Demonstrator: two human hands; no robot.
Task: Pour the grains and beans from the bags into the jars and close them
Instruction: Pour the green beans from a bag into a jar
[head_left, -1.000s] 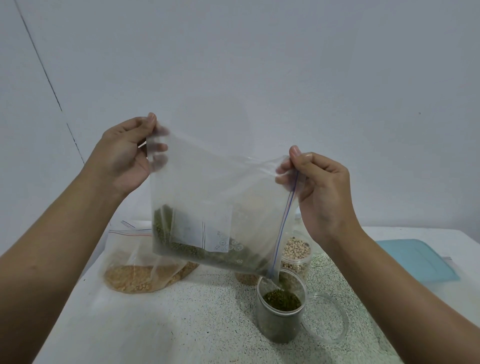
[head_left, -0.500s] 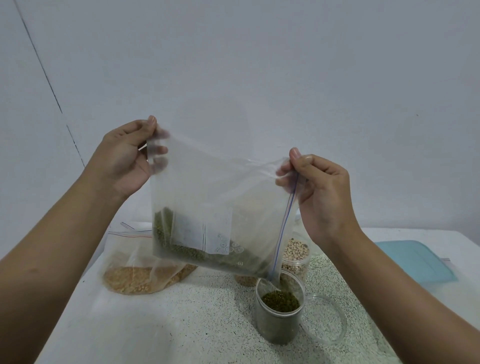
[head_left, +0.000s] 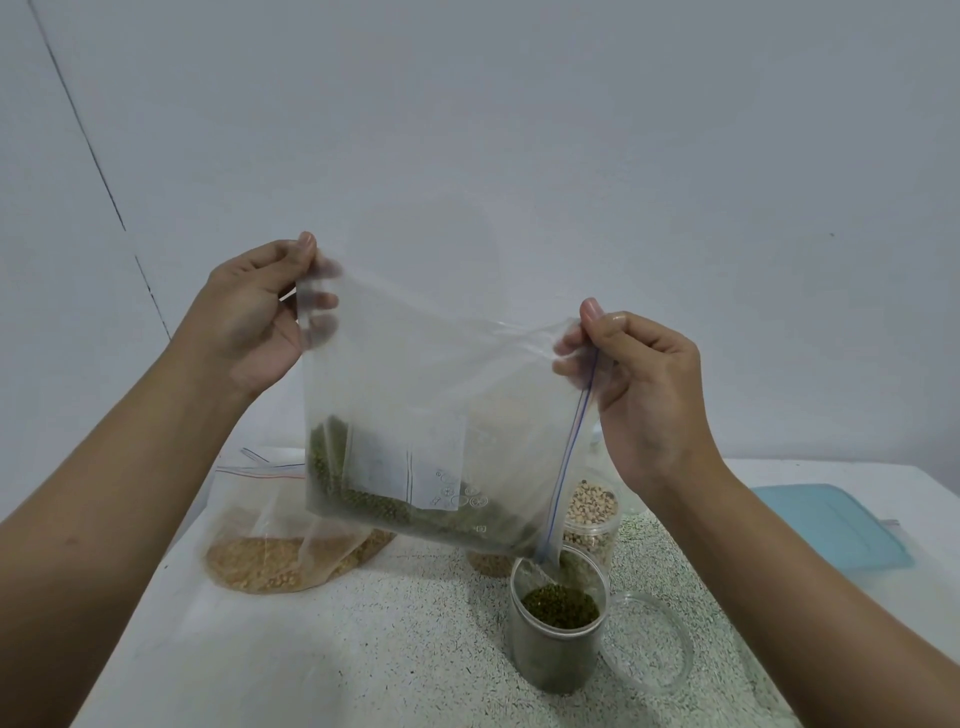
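A clear zip bag of green beans (head_left: 436, 415) hangs tilted in the air, its open mouth pointing down to the right. My left hand (head_left: 254, 317) pinches the bag's upper left corner. My right hand (head_left: 639, 384) pinches the zip edge at the upper right. The bag's low corner dips into an open clear jar (head_left: 558, 631) that is nearly full of green beans. The jar's clear lid (head_left: 649, 644) lies flat just right of it. Behind stands a jar of pale beans (head_left: 589, 517).
A second zip bag with yellow-brown grains (head_left: 260, 551) lies on the speckled table (head_left: 363, 649) at the left. A light blue lid (head_left: 826, 525) lies at the right. A brown pile is partly hidden behind the green bean jar. A plain wall rises behind.
The beans in the jar have risen slightly. Both hands and the bag hold almost the same pose.
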